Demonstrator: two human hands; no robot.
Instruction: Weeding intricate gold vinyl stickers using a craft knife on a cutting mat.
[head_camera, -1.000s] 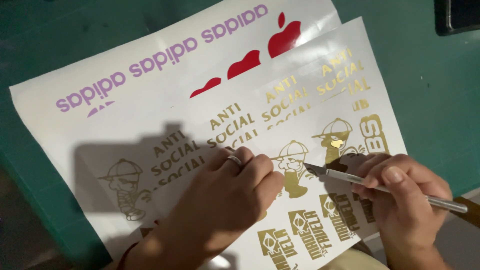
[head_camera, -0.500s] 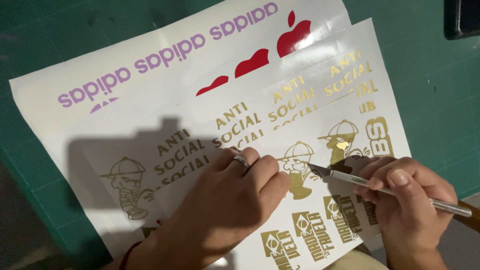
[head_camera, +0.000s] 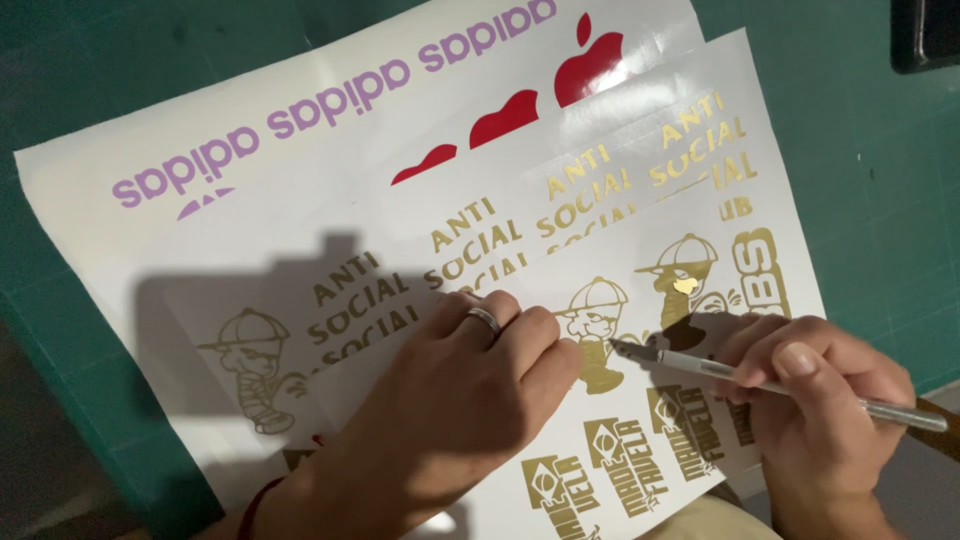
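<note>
The left hand (head_camera: 450, 410) lies flat, palm down, on the top sheet (head_camera: 640, 250), fingers curled together and pressing the glossy white backing; it grips nothing. A smooth metal ring (head_camera: 484, 319) sits on one finger, and a thin red cord (head_camera: 252, 508) circles the wrist. The right hand (head_camera: 825, 410) is closed in a pen-like pinch around a slim silver knife (head_camera: 780, 385), a round metal shaft lying nearly level, with its pointed tip touching the sheet just right of the left fingertips.

That tip rests against a gold figure (head_camera: 592, 335), a shiny foil cartoon in a rounded cap, cut from thin metallic vinyl. A second capped figure (head_camera: 685, 285) stands just to its right, partly in the right hand's shadow, and a third (head_camera: 255, 365) lies left of the left hand. Near the bottom edge are blocky gold emblems (head_camera: 620, 470) set slantwise. Above the hands run rows of angular gold lettering (head_camera: 470, 255), repeated across overlapping sheets.

Farther off, a larger white sheet (head_camera: 150, 150) lies beneath, bearing soft rounded lilac lettering (head_camera: 330, 105) and glossy red shapes (head_camera: 590, 70) with curved outlines. All of it rests on a matte green mat (head_camera: 870, 150) with a faint grid. A dark rectangular object (head_camera: 925, 35) sits at the far right corner.
</note>
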